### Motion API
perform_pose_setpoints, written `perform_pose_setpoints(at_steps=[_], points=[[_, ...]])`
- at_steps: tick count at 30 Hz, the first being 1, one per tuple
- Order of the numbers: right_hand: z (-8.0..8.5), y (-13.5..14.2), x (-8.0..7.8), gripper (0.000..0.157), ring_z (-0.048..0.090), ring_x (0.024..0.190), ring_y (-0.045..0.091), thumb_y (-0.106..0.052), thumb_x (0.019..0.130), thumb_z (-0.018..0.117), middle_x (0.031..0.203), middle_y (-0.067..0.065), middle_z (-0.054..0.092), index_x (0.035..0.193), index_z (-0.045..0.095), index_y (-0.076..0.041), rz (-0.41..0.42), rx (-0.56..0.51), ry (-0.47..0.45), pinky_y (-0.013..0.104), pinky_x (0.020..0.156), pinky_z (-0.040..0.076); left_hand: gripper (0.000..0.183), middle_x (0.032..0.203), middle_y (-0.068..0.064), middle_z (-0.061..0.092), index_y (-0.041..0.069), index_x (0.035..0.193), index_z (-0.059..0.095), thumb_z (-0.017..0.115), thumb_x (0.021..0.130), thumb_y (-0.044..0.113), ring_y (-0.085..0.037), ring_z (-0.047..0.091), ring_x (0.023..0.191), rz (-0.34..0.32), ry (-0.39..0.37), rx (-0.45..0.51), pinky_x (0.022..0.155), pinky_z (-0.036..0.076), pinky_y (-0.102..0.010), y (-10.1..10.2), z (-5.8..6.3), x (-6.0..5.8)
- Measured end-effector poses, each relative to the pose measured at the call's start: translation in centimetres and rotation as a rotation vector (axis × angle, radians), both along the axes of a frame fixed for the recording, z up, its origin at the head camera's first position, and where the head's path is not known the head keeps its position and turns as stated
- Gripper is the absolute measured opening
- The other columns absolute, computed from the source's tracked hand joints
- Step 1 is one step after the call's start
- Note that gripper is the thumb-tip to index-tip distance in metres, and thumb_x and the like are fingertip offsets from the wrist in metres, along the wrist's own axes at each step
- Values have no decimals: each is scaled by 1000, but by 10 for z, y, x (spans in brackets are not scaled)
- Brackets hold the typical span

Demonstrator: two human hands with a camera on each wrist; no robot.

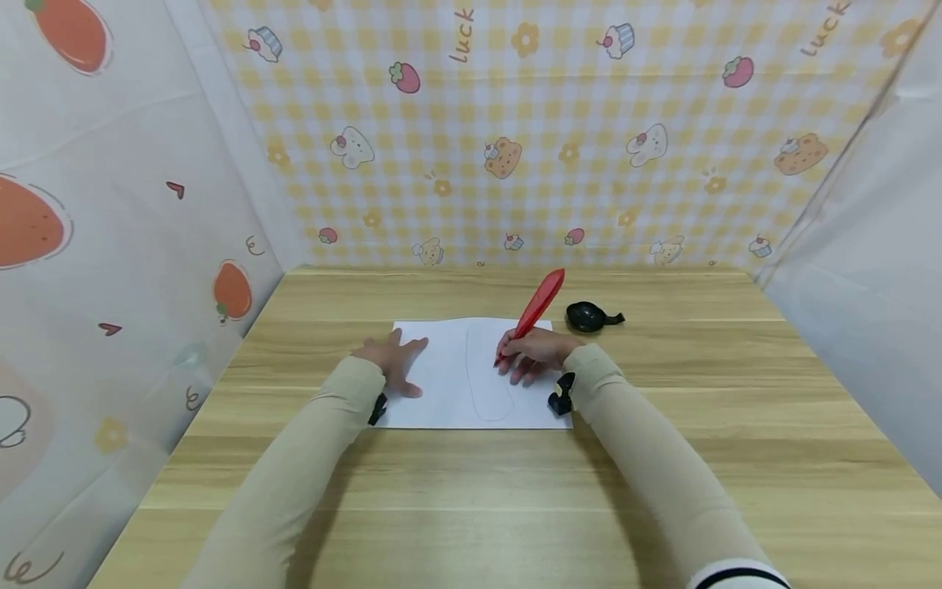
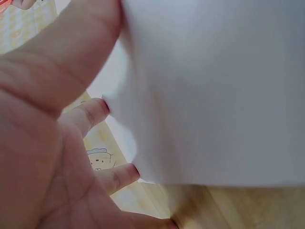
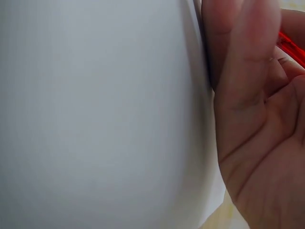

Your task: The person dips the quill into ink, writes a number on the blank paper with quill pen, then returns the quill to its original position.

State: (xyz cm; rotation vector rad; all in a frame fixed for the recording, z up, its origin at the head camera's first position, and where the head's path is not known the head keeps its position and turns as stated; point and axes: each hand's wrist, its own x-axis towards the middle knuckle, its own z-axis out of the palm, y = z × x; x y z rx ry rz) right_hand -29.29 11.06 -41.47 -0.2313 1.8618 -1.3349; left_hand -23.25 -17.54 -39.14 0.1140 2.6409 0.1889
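A white sheet of paper point(image 1: 434, 384) lies flat on the table, with a thin long U-shaped outline drawn on its middle. My left hand point(image 1: 393, 360) rests on the sheet's left side, fingers spread; the left wrist view shows its fingertips point(image 2: 128, 174) touching the paper. In my right hand point(image 1: 540, 348) I grip a red feather-shaped pen point(image 1: 540, 301), its tip at the paper right of the drawn line. The right wrist view shows the side of that hand point(image 3: 257, 119) against the paper, with only a bit of the red pen point(image 3: 291, 48) visible.
Just beyond my right hand lies a small shiny black object point(image 1: 586, 316), round with a short stem. The wooden table point(image 1: 471, 507) meets a yellow checked cloth point(image 1: 471, 188) at the back. White cloth hangs at both sides. A dark device sits at each wrist.
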Motion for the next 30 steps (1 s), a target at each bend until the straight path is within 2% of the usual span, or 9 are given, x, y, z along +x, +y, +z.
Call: perform_pose_setpoints(at_steps=[12, 30], points=[[-9, -7, -4, 16, 66, 66, 20, -13, 98, 51, 89, 14, 68, 103, 61, -2, -27, -33, -4, 29, 56, 54, 98, 161, -19, 2, 32, 156, 19, 78, 79, 45, -64, 8, 134, 13, 6, 17, 94, 26, -76, -5, -4, 0], [-5, -19, 4, 16, 68, 67, 20, -14, 99, 50, 92, 12, 68, 105, 60, -3, -1, -23, 18, 29, 55, 53, 100, 161, -19, 0, 31, 156, 17, 78, 78, 47, -63, 7, 134, -1, 5, 13, 94, 27, -75, -3, 1, 2]])
